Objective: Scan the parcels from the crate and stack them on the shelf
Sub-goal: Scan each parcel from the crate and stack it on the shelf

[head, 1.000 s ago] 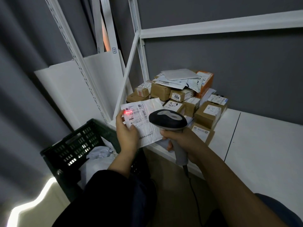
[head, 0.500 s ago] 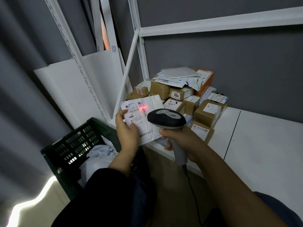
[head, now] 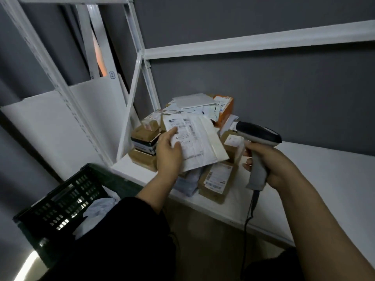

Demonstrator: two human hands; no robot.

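My left hand holds a flat white envelope parcel with a printed label, thumb on top, over the pile of parcels on the white shelf. My right hand grips the handle of a grey and black barcode scanner, held to the right of the envelope with its head pointing left. No red scan light shows on the label. The dark green crate stands at lower left with white bagged parcels inside.
The pile holds several brown cardboard boxes, white mailers and an orange box against the grey wall. White shelf uprights and a diagonal brace rise left of the pile. The scanner cable hangs below the shelf edge.
My left hand has carried the envelope up and right over the pile and laid it flatter. The scanner has swung away to the right, and the red scan dot is gone.
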